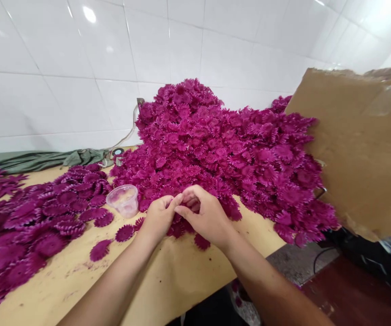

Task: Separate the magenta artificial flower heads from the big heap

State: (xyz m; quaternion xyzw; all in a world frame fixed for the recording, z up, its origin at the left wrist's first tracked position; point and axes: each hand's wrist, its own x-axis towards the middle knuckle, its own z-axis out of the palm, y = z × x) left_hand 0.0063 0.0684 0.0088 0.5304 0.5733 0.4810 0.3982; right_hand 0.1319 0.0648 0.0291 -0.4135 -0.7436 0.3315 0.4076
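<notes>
My left hand (159,218) and my right hand (206,216) meet over the front of the table, fingertips touching. Both are closed in a pinch; a speck of magenta shows by the left thumb, but what they hold is too hidden to name. Directly behind them rises a big heap of magenta artificial flower heads (195,136) with toothed petals. Below and between the hands lie a few loose flower heads (202,242). A clear plastic cup (123,201) with something pale inside stands just left of my left hand.
Rows of stacked magenta flower pieces (50,206) cover the table's left side. A large cardboard sheet (368,145) leans at the right. Green cloth (42,159) and a small round device (118,152) lie along the white tiled wall (79,104). The brown tabletop (175,280) ends near my body.
</notes>
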